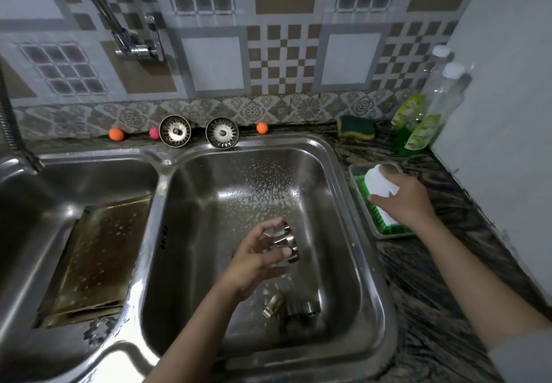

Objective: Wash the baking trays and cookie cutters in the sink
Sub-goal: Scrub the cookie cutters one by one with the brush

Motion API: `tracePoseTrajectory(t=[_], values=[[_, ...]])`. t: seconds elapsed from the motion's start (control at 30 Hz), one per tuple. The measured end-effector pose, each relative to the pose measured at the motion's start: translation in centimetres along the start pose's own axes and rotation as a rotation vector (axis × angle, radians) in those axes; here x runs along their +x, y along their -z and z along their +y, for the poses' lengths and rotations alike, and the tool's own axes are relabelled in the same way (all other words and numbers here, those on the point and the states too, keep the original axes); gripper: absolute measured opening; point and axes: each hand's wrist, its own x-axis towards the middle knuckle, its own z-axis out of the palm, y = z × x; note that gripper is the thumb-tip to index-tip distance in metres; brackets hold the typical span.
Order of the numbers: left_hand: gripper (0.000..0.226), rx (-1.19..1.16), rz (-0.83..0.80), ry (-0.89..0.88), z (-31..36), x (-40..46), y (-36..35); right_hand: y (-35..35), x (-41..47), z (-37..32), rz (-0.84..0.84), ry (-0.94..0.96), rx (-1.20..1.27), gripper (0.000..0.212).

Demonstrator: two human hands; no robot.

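At the centre of the frame the left hand [259, 258] is curled around a metal cookie cutter [285, 241], thumb on its near side and fingertips on the far rim; the hand hides much of it, so its shape cannot be told; it is held above the right basin [337, 251] of the steel double sink. Lower in that basin lies a blurred cluster of more cutters [291, 306]; two or three, the count uncertain, and the left forearm covers the cluster's left edge. At the right of the frame the right hand [401, 200] grasps a white-handled brush [382, 185], its green bristles down in a shallow tray [363, 202] on the dark counter; the fingers close over the handle's lower part. In the left basin, at the left of the frame, one baking tray [95, 258] leans tilted, its lower corner lost in shadow. Along the back ledge stand two sink strainers [175, 130], two orange balls [116, 134] and one pink ball [154, 132], half hidden by the left strainer. At the upper right sit one sponge [355, 127] and two detergent bottles [424, 132], overlapping; the tap [136, 45] at upper left is cut off by the frame's top.
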Motion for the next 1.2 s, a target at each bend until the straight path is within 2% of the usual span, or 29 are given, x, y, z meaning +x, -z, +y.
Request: tracePoseTrajectory(t=[0.13, 0.27, 0.33, 0.47, 0.57, 0.8, 0.9, 1.0, 1.1, 1.2], values=[[0.043, -0.164, 0.017, 0.018, -0.2, -0.2, -0.4, 0.6, -0.9, -1.4, 0.097, 0.008, 0.057, 0.067], [0.036, -0.28, 0.098, 0.024, -0.1, 0.0, -1.2, 0.7, -3.8, -4.4, 0.175, 0.064, 0.304, 0.069], [0.038, -0.282, 0.112, 0.017, 0.0, 0.0, -1.8, -0.6, -6.2, -5.8, 0.093, 0.057, 0.44, 0.07], [0.041, -0.329, 0.101, -0.006, -0.1, -0.1, -2.6, -6.0, -10.9, -7.5, -0.229, 0.034, 0.665, 0.071], [0.046, -0.378, 0.123, -0.019, -0.4, -0.7, -2.2, -9.2, -11.0, -7.7, -0.209, 0.015, 0.743, 0.071], [0.045, -0.297, 0.185, 0.021, -1.3, -2.7, -0.3, -11.7, -8.3, -8.0, -0.069, -0.083, 0.711, 0.069], [0.049, -0.342, 0.269, -0.01, -0.9, -2.2, 0.6, -11.1, -9.4, -7.8, -0.157, -0.131, 0.796, 0.067], [0.053, -0.307, 0.245, -0.034, -0.9, -1.8, 0.6, -11.8, -11.9, -8.0, -0.261, -0.033, 0.796, 0.066], [0.049, -0.307, 0.219, -0.009, -1.0, -2.0, 0.2, -12.5, -11.2, -7.6, -0.117, 0.012, 0.697, 0.069], [0.047, -0.28, 0.183, -0.003, -1.0, -2.4, 0.1, -12.1, -9.4, -7.3, -0.054, -0.031, 0.683, 0.07]])
